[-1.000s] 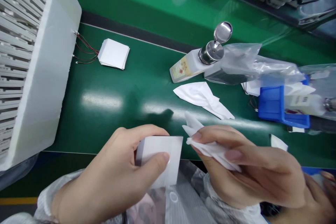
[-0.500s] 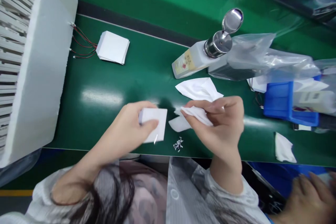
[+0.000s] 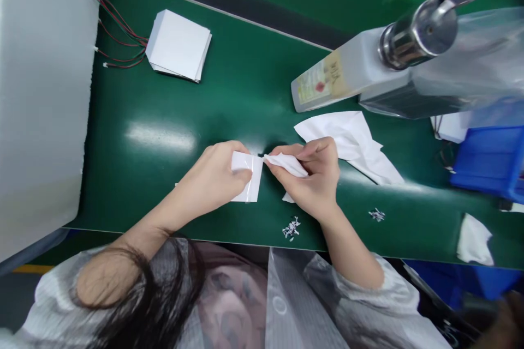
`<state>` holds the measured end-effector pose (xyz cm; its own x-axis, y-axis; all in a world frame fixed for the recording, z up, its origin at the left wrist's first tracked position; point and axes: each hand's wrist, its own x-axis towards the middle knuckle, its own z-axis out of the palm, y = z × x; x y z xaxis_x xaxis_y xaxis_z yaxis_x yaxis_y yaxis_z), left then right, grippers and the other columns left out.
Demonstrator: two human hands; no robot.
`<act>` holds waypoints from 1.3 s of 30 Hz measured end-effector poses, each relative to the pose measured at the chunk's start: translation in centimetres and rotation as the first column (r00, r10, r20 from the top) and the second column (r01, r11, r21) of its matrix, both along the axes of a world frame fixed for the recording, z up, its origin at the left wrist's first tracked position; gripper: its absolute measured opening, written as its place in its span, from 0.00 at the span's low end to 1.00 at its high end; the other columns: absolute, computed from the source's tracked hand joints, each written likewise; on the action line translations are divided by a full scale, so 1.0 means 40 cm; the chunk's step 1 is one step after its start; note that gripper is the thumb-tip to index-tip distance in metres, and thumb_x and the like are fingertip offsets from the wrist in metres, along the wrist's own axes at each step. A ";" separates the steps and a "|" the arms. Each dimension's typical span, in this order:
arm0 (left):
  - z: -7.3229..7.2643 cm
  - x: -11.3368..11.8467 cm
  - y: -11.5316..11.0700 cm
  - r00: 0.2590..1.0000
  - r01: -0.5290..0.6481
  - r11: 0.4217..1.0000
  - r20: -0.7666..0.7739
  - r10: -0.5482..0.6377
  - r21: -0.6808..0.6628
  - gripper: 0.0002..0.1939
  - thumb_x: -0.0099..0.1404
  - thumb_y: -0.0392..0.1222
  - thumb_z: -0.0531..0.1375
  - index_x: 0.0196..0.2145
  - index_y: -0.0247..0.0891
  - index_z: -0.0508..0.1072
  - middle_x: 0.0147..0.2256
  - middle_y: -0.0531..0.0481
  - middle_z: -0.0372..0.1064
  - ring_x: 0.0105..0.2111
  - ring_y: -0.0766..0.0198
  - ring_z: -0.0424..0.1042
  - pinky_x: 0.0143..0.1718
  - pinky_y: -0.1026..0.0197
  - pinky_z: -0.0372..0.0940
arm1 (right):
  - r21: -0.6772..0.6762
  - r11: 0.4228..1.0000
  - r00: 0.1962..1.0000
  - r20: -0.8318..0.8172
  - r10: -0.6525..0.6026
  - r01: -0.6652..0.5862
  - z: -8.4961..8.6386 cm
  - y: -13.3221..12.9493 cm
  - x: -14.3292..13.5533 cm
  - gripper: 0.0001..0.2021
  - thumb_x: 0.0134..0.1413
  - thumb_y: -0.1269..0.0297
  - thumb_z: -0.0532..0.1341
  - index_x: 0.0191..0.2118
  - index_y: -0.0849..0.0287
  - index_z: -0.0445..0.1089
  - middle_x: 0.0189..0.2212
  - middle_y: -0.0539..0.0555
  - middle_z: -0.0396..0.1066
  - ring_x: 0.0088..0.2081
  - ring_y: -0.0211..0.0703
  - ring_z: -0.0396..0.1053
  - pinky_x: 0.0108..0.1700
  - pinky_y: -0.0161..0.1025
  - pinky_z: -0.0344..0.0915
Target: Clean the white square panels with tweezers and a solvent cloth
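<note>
On the green bench (image 3: 135,185), a white panel (image 3: 254,184) is grasped by the left hand (image 3: 219,177), left of the bottle (image 3: 352,68) and nearer the wearer's body than it. In this grip the thumb is laid over the panel's face, and a clear, shiny strip is seen on that face beside it. In the right hand's (image 3: 317,174) grip a folded cloth (image 3: 289,162) is pinched between thumb and fingers, also on the body side of the bottle. Its tip is held at the panel's upper right corner; whether the 2 are touching cannot be told.

The bottle is topped by a metal cap (image 3: 428,32) with its lid raised. Just on the body side of the bottle, a loose cloth (image 3: 354,133) is spread, partly covered by the right hand. Farther out on that side, 2 small piles of slivers (image 3: 291,228) are seen. Well left of the bottle, white sheets (image 3: 178,43) are stacked, with thin wires (image 3: 123,24) led out toward a pale box (image 3: 45,92). Right of the bottle, a blue bin (image 3: 485,161) is partly seen.
</note>
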<state>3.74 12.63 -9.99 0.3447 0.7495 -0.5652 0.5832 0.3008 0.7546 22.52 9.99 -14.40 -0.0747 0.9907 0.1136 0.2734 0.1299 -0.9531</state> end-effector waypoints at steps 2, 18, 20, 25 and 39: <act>0.000 0.001 0.000 1.000 -0.002 1.000 -0.015 0.001 -0.017 0.13 0.61 0.39 0.56 0.43 0.38 0.72 0.23 0.54 0.65 0.23 0.65 0.62 0.26 0.64 0.56 | 0.008 1.000 1.000 -0.018 -0.012 0.012 -0.003 0.000 0.000 0.22 0.48 0.76 0.66 0.35 0.50 0.50 0.31 0.47 0.75 0.30 0.40 0.73 0.30 0.39 0.67; 0.004 0.003 0.001 1.000 -0.010 0.999 -0.016 0.009 -0.042 0.11 0.60 0.38 0.55 0.41 0.39 0.72 0.23 0.55 0.64 0.22 0.66 0.61 0.27 0.64 0.56 | -0.055 0.996 0.996 -0.048 -0.073 0.070 0.011 0.009 -0.007 0.23 0.44 0.75 0.68 0.34 0.50 0.52 0.28 0.46 0.75 0.29 0.43 0.73 0.30 0.41 0.67; 0.004 0.003 0.002 1.000 -0.006 0.999 -0.002 0.006 -0.035 0.09 0.60 0.38 0.55 0.38 0.39 0.72 0.22 0.56 0.64 0.21 0.67 0.61 0.27 0.64 0.56 | -0.055 0.997 0.997 -0.046 -0.054 0.052 0.010 0.010 -0.007 0.22 0.44 0.75 0.68 0.33 0.50 0.52 0.28 0.47 0.75 0.28 0.44 0.73 0.30 0.41 0.66; 0.002 0.001 0.003 1.000 -0.005 1.000 0.007 0.005 -0.014 0.09 0.60 0.38 0.56 0.39 0.39 0.73 0.23 0.55 0.64 0.24 0.65 0.64 0.28 0.64 0.58 | -0.018 0.998 0.998 -0.014 -0.067 0.067 0.006 0.011 -0.002 0.23 0.44 0.75 0.68 0.34 0.50 0.52 0.27 0.46 0.75 0.28 0.44 0.73 0.30 0.42 0.66; -0.002 0.002 0.002 1.000 -0.017 0.999 -0.027 0.016 -0.048 0.13 0.61 0.39 0.56 0.44 0.38 0.72 0.24 0.53 0.65 0.23 0.64 0.63 0.26 0.63 0.57 | -0.009 0.997 0.995 -0.053 -0.079 0.078 0.007 0.007 0.005 0.23 0.43 0.75 0.69 0.33 0.50 0.52 0.27 0.46 0.76 0.27 0.44 0.73 0.29 0.41 0.67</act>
<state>3.81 12.73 -10.06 0.3169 0.7265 -0.6097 0.5972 0.3466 0.7234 22.74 10.26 -14.11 0.0092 0.9940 0.1090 0.2308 0.1039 -0.9674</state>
